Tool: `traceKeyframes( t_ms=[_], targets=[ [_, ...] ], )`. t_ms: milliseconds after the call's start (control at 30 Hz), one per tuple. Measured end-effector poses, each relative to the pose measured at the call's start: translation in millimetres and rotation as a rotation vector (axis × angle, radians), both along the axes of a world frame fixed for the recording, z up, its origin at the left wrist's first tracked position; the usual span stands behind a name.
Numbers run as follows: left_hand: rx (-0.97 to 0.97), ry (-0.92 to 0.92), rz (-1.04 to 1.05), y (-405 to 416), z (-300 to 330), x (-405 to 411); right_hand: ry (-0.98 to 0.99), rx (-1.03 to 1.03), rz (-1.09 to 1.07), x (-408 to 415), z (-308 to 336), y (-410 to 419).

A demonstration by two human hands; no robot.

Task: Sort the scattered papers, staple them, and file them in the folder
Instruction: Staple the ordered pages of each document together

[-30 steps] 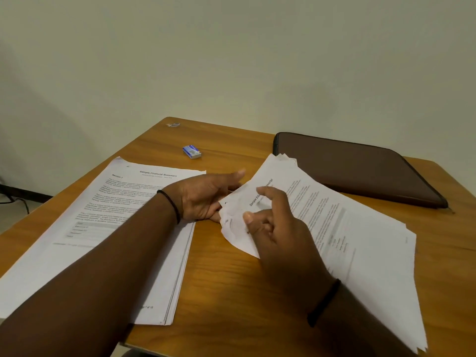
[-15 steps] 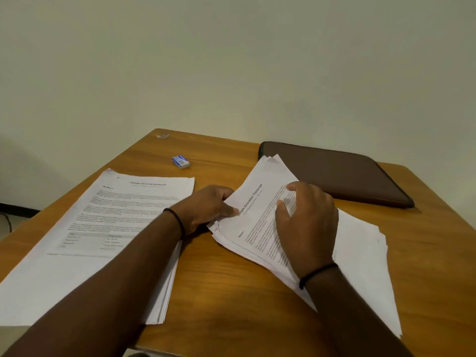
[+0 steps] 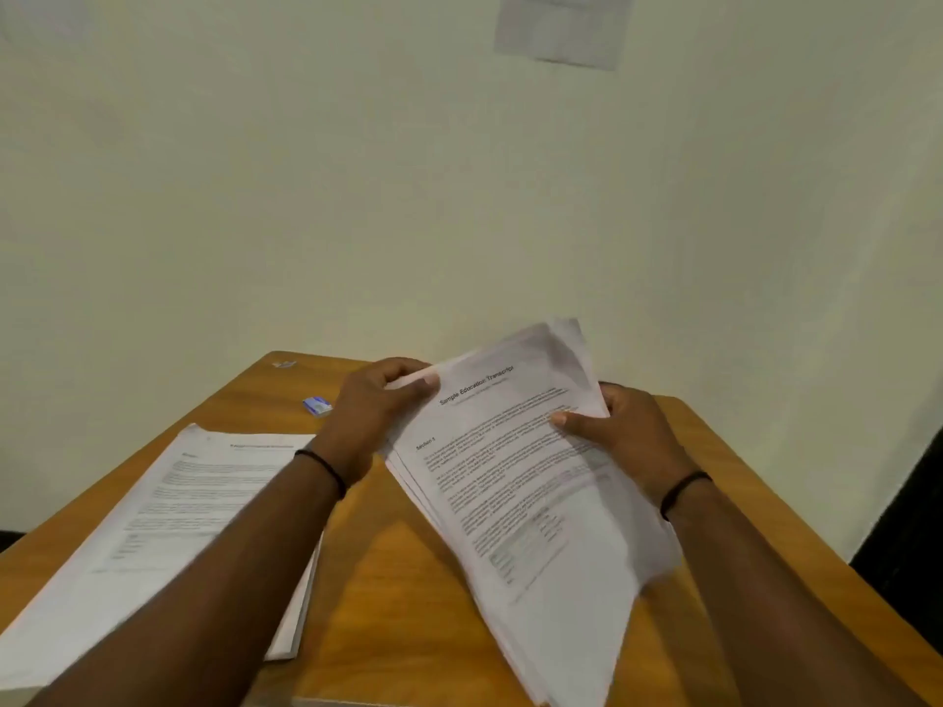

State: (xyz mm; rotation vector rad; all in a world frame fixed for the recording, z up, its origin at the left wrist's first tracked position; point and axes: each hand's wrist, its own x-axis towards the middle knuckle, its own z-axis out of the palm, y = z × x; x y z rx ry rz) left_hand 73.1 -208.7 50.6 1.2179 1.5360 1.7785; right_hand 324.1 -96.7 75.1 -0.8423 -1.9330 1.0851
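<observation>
Both hands hold a sheaf of printed papers [image 3: 515, 482] tilted up above the wooden table [image 3: 408, 604].

Its top sheet is headed "Sample Education Transcript", with "Section 1" beneath; the smaller print is too blurred to read. The left hand [image 3: 372, 415] pinches the sheaf's upper left edge, thumb on top; the right hand [image 3: 620, 436] grips the right edge, thumb across the page. A second stack of papers [image 3: 168, 528] lies flat at the left, its heading unreadable. A small blue-and-white box [image 3: 317, 405] sits beyond it, and a sheet [image 3: 564, 25] hangs on the wall.

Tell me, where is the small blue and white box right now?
In the head view, the small blue and white box lies on the wooden table, far left, just beyond the flat paper stack and beside the left hand.
</observation>
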Motion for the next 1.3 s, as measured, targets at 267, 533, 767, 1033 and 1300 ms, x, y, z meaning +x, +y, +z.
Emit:
traceKeyframes(
  t_ms=[267, 533, 767, 1033, 1300],
  targets=[
    [0.253, -0.419, -0.164, -11.8, 11.7, 70.9, 0.409, -0.112, -0.077, 18.0, 14.4, -40.3],
    [0.297, -0.047, -0.221, -13.5, 71.1, 86.6, 0.531, -0.066, -0.084, 43.5, 42.9, -56.3],
    [0.460, 0.065, -0.044, -14.3, 59.0, 91.1, 0.629, -0.078, -0.062, 47.6, 33.5, -56.2],
    [0.575, 0.104, 0.207, -14.1, 60.9, 87.8, 0.843, 0.117, -0.311, 34.8, 39.9, -53.9],
    [0.546, -0.083, 0.140, -8.5, 62.5, 91.1, 0.848, 0.158, -0.404, 28.4, 43.1, -49.1]
  ],
)
